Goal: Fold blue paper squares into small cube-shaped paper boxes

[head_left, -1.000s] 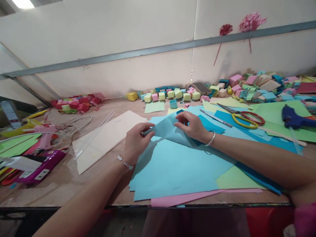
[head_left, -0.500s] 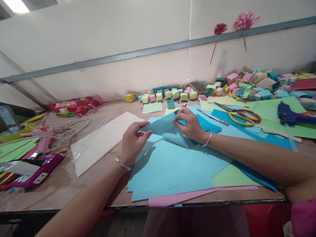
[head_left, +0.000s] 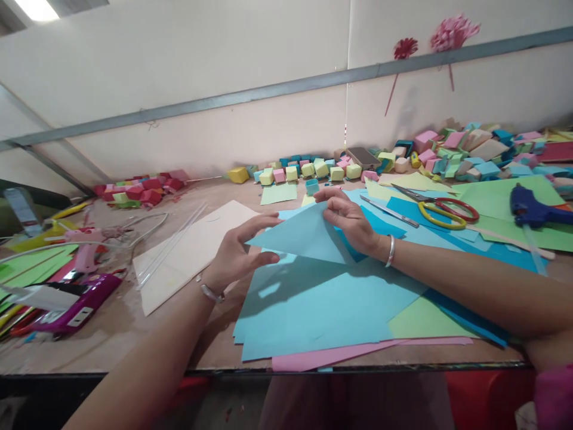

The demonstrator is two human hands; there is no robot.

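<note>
A paper-craft workshop: the table [head_left: 116,334] is strewn with coloured paper sheets [head_left: 313,304], rows of folded paper cubes [head_left: 313,170], scissors [head_left: 436,210] and glue guns [head_left: 537,212]. Paper flowers [head_left: 453,33] hang on the plain wall [head_left: 201,60] behind.

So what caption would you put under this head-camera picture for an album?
Both hands, left hand and right hand, lift a folded light-blue paper above coloured sheets, scissors lying nearby.
</note>
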